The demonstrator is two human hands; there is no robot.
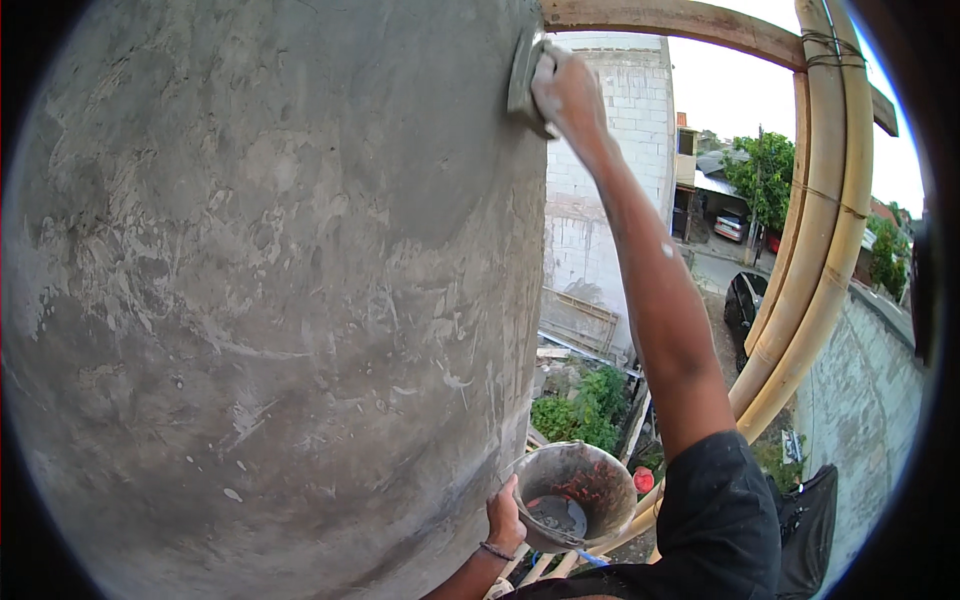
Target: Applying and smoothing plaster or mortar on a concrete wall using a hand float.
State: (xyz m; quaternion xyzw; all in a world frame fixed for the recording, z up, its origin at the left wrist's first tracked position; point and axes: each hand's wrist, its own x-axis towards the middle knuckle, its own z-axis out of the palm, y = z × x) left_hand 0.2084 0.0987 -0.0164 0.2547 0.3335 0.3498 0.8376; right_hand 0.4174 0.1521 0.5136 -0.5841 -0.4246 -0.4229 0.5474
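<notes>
My right hand reaches far up and is closed on a plastering trowel. The trowel's flat blade lies against the grey plastered wall close to its right edge. Low in the view, my left hand grips the rim of a bucket, at the side nearest the wall. Some wet grey mortar sits in the bottom of the bucket. Its inner wall is smeared with grey and reddish stains. Darker, smoother plaster covers the upper wall, while the middle is rough and blotchy.
Bamboo poles tied with wire rise on the right, with a wooden beam across the top. Far below lie a street with a black car and green plants. A white block wall stands beyond the edge.
</notes>
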